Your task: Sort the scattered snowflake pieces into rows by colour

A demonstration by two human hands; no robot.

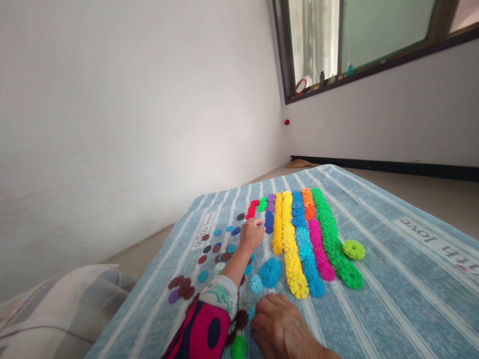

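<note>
My left hand (pixel 252 233) reaches over the cloth with its fingers pinched together. Whatever they hold is hidden. Just beside them are a short dark blue row (pixel 269 222) of notched plastic discs and a few red discs (pixel 251 212). Close to me, my right hand (pixel 282 321) rests on the cloth, fingers curled under and closed, so their contents cannot be seen. A blue disc (pixel 252 312) lies at its fingertips. Overlapping discs form long rows: yellow (pixel 289 239), green (pixel 328 224), magenta (pixel 321 252) and blue (pixel 311 271).
Loose brown discs (pixel 182 286) and blue discs (pixel 271 272) lie scattered around my left forearm. A lime disc (pixel 354 250) sits right of the green row. Striped cloth (pixel 392 269) covers the table. Beyond stand a white wall (pixel 149 99) and a window (pixel 385 30).
</note>
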